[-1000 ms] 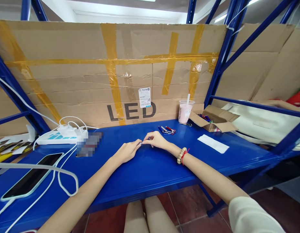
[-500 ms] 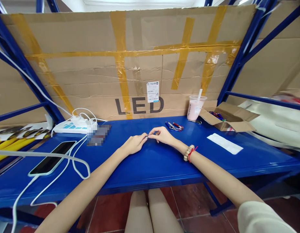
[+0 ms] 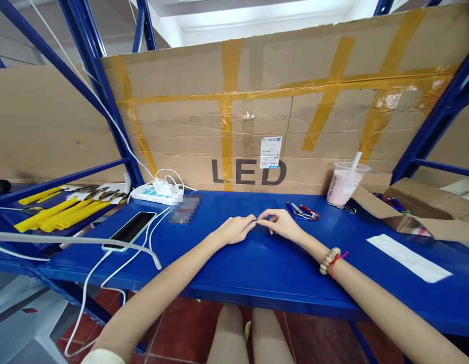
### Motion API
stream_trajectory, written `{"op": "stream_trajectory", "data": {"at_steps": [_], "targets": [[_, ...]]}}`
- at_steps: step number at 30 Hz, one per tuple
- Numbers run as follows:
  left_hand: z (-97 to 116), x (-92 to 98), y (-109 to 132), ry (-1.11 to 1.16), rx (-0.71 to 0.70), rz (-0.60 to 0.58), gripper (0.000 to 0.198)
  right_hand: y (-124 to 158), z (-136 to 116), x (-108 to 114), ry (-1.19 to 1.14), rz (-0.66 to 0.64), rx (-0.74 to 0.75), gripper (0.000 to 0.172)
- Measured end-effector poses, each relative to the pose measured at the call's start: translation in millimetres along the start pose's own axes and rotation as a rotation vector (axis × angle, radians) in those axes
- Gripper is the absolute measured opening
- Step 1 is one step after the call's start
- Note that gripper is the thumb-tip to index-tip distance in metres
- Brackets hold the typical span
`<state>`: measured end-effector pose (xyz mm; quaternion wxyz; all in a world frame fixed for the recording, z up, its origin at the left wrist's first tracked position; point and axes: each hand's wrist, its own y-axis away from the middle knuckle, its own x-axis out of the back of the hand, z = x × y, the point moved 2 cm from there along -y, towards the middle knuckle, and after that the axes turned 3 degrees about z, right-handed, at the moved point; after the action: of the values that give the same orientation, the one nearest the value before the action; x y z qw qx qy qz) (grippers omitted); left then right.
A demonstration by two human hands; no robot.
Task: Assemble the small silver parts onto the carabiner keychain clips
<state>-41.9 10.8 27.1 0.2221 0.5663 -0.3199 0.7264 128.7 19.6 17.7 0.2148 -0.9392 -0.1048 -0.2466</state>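
My left hand point(image 3: 236, 229) rests over the blue tabletop point(image 3: 257, 268), its fingers closed on one end of a small, shiny metallic piece point(image 3: 256, 221). From the other side, my right hand point(image 3: 279, 222) pinches the same piece between thumb and fingertips. The piece is too small to make out. Just behind my right hand lie several carabiner-like clips point(image 3: 302, 211), blue, silver and red. A beaded bracelet point(image 3: 330, 261) with a red string is on my right wrist.
A pink drink cup point(image 3: 345, 183), an open carton point(image 3: 427, 210) and a white strip point(image 3: 409, 258) are on the right. To the left are a phone point(image 3: 130, 230), white cables, a power strip point(image 3: 156, 193) and yellow-handled tools point(image 3: 71, 212). Taped cardboard point(image 3: 188, 131) stands behind.
The camera view has turned left, so the scene sits farther right and more of the left shelf shows. Both hands keep nearly the same pose on the small piece.
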Motion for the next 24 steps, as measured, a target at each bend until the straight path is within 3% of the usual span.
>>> {"op": "stream_trajectory", "data": {"at_steps": [6, 14, 18, 24], "targets": [[0, -3.4, 0, 0.045, -0.017, 0.039, 0.025, -1, 7, 5, 0.108, 0.066, 0.003, 0.036], [5, -5.4, 5, 0.230, 0.023, 0.074, 0.015, -1, 6, 7, 0.104, 0.027, 0.051, 0.029], [8, -6.6, 7, 0.299, 0.001, 0.089, 0.008, 1, 2, 5, 0.071, 0.008, 0.032, 0.033], [5, -11.4, 7, 0.285, -0.050, 0.294, 0.011, 3, -9, 2, -0.077, 0.017, -0.086, 0.042]]}}
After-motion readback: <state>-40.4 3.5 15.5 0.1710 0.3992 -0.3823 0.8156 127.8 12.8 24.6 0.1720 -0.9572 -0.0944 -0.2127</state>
